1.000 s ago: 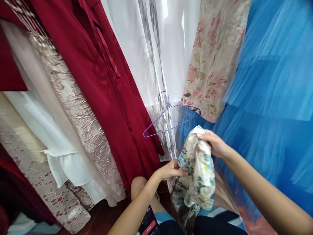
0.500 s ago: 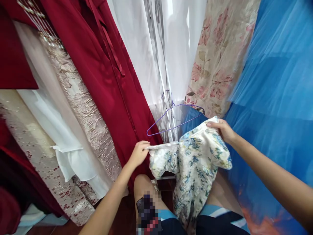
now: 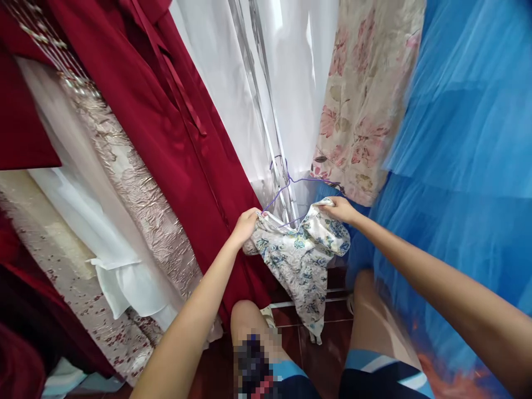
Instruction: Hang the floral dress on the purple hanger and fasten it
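A white floral blouse with blue and green flowers is stretched between both hands at its neckline. My left hand pinches one shoulder edge, with its fingertips partly turned away. My right hand grips the other shoulder, thumb on top of the cloth. Behind the neckline hangs a purple wire hanger on a metal bar; its lower part is partly covered by the blouse, and its arms lie close to the two shoulders. The blouse's lower end dangles above the floor between my knees.
Long dark red dresses and a pale brocade dress hang on the left. White cloth, a pink floral dress and blue tulle hang ahead and right. Metal rack poles run down the middle; a dark pixelated object rests on my left thigh.
Both hands have carried the blouse forward and left, up against the hanger, which it now partly covers. Its neckline is pulled more evenly open, and its lower end has swung away from my lap.
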### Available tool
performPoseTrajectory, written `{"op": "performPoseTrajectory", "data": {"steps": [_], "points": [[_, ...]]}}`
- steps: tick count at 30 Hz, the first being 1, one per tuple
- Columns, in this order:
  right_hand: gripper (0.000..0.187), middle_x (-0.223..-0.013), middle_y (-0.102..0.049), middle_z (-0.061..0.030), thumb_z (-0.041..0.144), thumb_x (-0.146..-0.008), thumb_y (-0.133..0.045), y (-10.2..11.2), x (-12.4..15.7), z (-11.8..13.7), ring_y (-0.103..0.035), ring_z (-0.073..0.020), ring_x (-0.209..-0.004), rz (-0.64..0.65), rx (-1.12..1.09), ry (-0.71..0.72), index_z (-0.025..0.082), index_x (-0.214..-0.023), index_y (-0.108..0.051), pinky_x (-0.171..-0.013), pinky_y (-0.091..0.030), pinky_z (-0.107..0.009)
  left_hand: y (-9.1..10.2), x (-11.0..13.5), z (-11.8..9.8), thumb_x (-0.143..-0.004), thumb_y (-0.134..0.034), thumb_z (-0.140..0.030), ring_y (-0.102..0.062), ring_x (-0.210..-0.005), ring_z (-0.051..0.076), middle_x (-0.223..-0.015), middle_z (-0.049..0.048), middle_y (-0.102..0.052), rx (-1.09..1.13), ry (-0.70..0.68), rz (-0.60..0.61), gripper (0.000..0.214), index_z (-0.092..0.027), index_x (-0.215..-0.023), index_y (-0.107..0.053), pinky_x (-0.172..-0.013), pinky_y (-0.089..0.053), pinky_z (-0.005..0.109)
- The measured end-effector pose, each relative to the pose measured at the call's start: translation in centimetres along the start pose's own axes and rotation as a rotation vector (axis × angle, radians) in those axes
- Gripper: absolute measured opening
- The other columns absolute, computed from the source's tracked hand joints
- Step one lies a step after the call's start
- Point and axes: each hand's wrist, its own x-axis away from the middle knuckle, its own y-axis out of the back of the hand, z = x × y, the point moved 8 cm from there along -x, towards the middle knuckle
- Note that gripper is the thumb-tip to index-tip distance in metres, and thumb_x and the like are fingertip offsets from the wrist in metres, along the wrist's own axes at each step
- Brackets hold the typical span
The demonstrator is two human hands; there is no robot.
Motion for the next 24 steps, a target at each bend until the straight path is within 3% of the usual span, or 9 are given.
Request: {"op": "performPoseTrajectory", "data": {"steps": [5, 9, 13, 15, 19, 21, 24], "points": [[0.026, -0.059, -0.060, 0.0009, 0.039, -0.080, -0.059, 0.2, 3.7, 1.6, -0.051, -0.0146, -0.058, -0.004, 0.170, 0.065, 0.019, -0.064, -0.060, -0.056, -0.033, -0.024, 0.7, 1.0, -5.4, -0.085, -0.046, -0.021, -0.063, -0.090, 0.020, -0.100, 0.0035, -0.069, -0.190, -0.272, -0.215, 0.025, -0.022, -0.099, -0.067, -0.083, -0.046, 0.030], [0.027, -0.070, -0.065, -0.0006, 0.041, -0.085, -0.055, 2.6, 6.2, 3.1, -0.057, -0.0166, -0.067, -0.011, 0.004, 0.150, 0.018, -0.077, -0.066, -0.062, -0.040, -0.025, 1.6, 2.0, -7.1, -0.087, -0.051, -0.023, -0.063, -0.095, 0.021, -0.105, 0.0051, -0.067, -0.292, -0.353, -0.274, 0.023, -0.023, -0.105, -0.064, -0.086, -0.047, 0.032], [0.024, -0.110, -0.067, -0.0092, 0.039, -0.083, -0.060, 8.2, 5.5, 3.5, -0.060, -0.0249, -0.103, -0.386, -0.027, 0.223, 0.018, -0.084, -0.072, -0.090, -0.044, -0.035, 1.2, 2.1, -6.7, -0.089, -0.052, -0.026, -0.064, -0.086, 0.018, -0.093, 0.0037, -0.068, -0.260, -0.373, -0.230, 0.016, -0.021, -0.093, -0.066, -0.081, -0.048, 0.029], [0.025, -0.110, -0.067, -0.0096, 0.040, -0.083, -0.061, 9.5, 4.1, 3.3, -0.060, -0.0265, -0.104, -0.471, 0.018, 0.205, 0.017, -0.080, -0.072, -0.092, -0.044, -0.036, 0.9, 2.0, -6.5, -0.088, -0.053, -0.026, -0.064, -0.083, 0.017, -0.091, 0.0028, -0.069, -0.243, -0.376, -0.219, 0.015, -0.021, -0.091, -0.067, -0.080, -0.049, 0.028], [0.031, -0.074, -0.069, -0.0037, 0.045, -0.082, -0.062, 8.6, 0.4, 1.7, -0.063, -0.0212, -0.072, -0.251, -0.072, 0.021, 0.015, -0.078, -0.071, -0.066, -0.049, -0.031, 1.6, 1.5, -6.4, -0.087, -0.054, -0.026, -0.064, -0.081, 0.017, -0.090, 0.0030, -0.069, -0.262, -0.371, -0.223, 0.016, -0.021, -0.091, -0.068, -0.077, -0.049, 0.028], [0.033, -0.068, -0.068, -0.0045, 0.046, -0.077, -0.069, 7.3, 0.0, 0.3, -0.062, -0.0197, -0.063, -0.037, -0.214, -0.167, 0.013, -0.075, -0.070, -0.057, -0.049, -0.029, 2.6, 1.5, -6.2, -0.088, -0.053, -0.028, -0.063, -0.086, 0.019, -0.095, 0.0045, -0.068, -0.300, -0.384, -0.253, 0.016, -0.021, -0.093, -0.067, -0.080, -0.049, 0.029], [0.030, -0.075, -0.073, -0.0107, 0.041, -0.074, -0.075, 4.7, 1.9, 0.0, -0.066, -0.0218, -0.064, 0.328, -0.544, -0.388, 0.012, -0.080, -0.071, -0.056, -0.054, -0.031, 4.2, 1.8, -4.8, -0.089, -0.054, -0.031, -0.063, -0.095, 0.021, -0.105, 0.0081, -0.067, -0.309, -0.337, -0.318, 0.024, -0.019, -0.107, -0.062, -0.084, -0.048, 0.033]]}}
